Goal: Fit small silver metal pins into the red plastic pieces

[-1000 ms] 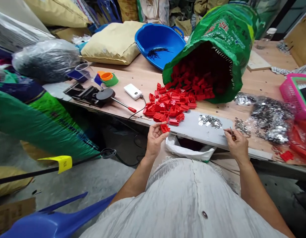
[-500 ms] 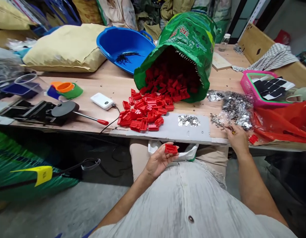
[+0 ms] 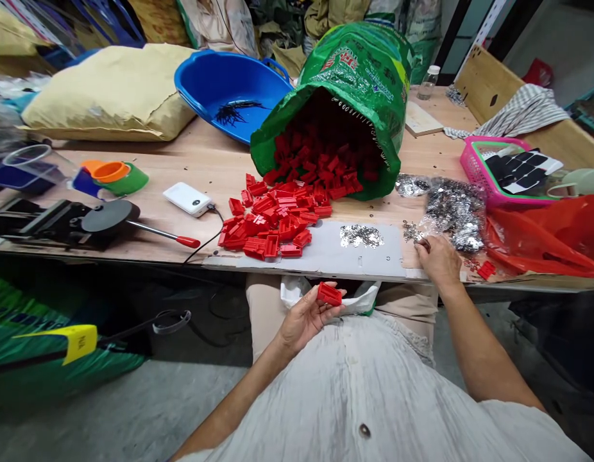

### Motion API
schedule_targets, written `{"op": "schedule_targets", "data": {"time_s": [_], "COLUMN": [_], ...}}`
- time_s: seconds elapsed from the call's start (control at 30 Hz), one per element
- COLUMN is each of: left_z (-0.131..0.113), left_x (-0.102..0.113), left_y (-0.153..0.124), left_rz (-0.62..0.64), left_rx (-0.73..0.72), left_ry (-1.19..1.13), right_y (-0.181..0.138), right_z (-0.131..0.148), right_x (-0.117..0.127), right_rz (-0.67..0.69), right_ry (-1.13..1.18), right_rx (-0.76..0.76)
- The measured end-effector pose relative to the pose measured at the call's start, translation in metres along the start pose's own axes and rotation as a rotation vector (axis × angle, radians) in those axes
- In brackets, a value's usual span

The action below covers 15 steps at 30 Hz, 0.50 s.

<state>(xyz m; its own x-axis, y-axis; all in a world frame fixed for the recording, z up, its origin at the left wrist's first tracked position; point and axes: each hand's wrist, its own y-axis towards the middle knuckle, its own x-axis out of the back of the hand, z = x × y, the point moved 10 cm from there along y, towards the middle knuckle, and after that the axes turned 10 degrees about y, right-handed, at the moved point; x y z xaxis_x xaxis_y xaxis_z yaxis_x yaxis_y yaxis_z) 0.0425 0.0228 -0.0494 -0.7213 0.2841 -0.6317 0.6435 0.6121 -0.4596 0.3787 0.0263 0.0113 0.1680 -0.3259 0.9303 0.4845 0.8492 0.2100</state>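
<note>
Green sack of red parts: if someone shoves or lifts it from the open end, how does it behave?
The green sack looks like thin woven plastic, so probably floppy, sagging rather than sliding as one body. It lies on its side with the mouth open, and red parts already spill onto the table; a push would likely shed more. Well filled, so probably heavy to lift.

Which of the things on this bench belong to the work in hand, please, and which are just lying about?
In use: red plastic piece in left hand; small metal parts under right hand; red pile; green sack.
Lying about: blue basin; power bank; pink basket.
</note>
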Motion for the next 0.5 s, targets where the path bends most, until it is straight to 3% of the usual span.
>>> {"op": "schedule_targets", "data": {"time_s": [0.27,0.5], "left_z": [-0.001,-0.004], "left_x": [0.004,-0.005], "left_y": [0.003,0.003], "left_rz": [-0.014,0.017], "left_rx": [-0.013,-0.043], "left_ry": [-0.007,0.028], "right_y": [-0.019,-0.013], "right_z": [0.001,-0.011], "right_x": [0.003,0.012], "right_rz": [0.023,0.033], "right_ry": [0.116,0.117], "right_rx": [0.075,0.087]}}
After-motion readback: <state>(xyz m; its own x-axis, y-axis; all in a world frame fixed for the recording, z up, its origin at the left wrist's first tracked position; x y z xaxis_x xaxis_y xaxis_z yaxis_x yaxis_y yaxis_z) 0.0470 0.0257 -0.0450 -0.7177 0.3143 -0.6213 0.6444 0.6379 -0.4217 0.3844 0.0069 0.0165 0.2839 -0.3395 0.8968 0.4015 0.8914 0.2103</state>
